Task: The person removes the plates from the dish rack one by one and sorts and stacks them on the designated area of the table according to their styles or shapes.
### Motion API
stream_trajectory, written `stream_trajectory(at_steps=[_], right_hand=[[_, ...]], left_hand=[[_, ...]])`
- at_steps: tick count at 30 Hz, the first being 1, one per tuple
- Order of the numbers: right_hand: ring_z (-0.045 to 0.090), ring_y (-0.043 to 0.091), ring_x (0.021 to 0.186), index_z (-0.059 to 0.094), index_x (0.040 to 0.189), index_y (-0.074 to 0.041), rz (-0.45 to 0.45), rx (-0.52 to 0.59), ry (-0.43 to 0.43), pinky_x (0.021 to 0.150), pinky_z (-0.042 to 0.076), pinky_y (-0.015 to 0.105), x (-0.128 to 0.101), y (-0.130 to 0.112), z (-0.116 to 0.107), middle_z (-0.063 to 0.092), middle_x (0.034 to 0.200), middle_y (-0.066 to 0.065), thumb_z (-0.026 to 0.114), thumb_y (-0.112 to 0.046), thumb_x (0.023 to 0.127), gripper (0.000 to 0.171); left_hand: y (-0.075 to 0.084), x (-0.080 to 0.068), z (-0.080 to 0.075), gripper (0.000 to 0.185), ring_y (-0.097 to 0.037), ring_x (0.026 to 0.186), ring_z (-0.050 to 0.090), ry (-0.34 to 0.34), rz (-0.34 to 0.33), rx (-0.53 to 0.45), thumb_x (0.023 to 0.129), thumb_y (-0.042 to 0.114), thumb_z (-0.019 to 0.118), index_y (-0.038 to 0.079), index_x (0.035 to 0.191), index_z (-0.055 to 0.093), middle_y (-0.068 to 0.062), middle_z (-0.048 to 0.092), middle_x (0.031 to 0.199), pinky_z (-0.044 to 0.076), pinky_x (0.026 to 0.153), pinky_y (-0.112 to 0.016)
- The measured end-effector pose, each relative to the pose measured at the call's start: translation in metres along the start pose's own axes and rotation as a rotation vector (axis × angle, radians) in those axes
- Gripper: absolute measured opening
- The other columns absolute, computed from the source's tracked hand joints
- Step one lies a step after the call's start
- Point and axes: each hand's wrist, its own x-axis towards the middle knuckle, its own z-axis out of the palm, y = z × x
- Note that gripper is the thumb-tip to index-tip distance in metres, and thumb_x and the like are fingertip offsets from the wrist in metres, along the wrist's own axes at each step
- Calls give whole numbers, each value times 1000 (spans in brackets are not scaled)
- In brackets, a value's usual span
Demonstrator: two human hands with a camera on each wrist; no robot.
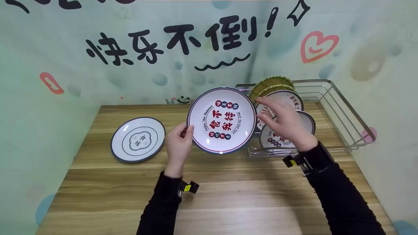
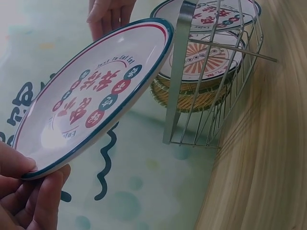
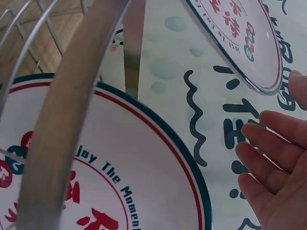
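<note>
A white plate (image 1: pixel 222 120) with a blue rim, a thin red ring and red Chinese lettering is held up over the table. My left hand (image 1: pixel 178 147) pinches it at its left edge, thumb on the face and fingers underneath, as the left wrist view also shows. Beside the plate's right edge is my right hand (image 1: pixel 282 120), its fingers extended; the right wrist view shows these fingers apart from the plate. Below and behind that hand, a similar plate (image 1: pixel 308 121) leans in a wire rack (image 1: pixel 349 114), partly hidden by the hand.
Another printed plate (image 1: pixel 287 96) and round woven trays (image 1: pixel 272 83) stand at the rack's left end. On the table's left lies a white plate (image 1: pixel 137 139) with a blue rim and a flower-shaped outline. The wooden table (image 1: pixel 209 202) meets a printed backdrop (image 1: pixel 137 88).
</note>
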Motion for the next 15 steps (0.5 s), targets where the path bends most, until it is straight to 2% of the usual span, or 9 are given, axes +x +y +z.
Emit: stream_trajectory(at_steps=[3, 9, 15], right_hand=[[51, 38, 123, 59, 132, 2, -30, -12, 11, 109, 31, 56, -2, 2, 0, 59, 132, 21, 73, -19, 90, 48], [51, 39, 124, 59, 131, 3, -48, -21, 17, 110, 31, 55, -6, 5, 0, 59, 132, 22, 74, -20, 89, 50], [49, 37, 126, 59, 132, 3, -27, -46, -3, 111, 31, 52, -12, 7, -2, 58, 134, 21, 75, -23, 88, 53]], left_hand=[[-2, 0, -2, 10, -17, 61, 55, 10, -11, 9, 89, 4, 70, -3, 95, 74, -7, 65, 70, 46, 53, -22], [-5, 3, -8, 9, -16, 60, 55, 39, 8, 12, 88, 3, 71, -4, 93, 74, -8, 65, 69, 45, 53, -19], [-10, 5, -15, 10, -14, 59, 55, 52, -12, 31, 87, 2, 71, -4, 94, 74, -9, 66, 70, 46, 53, -18]])
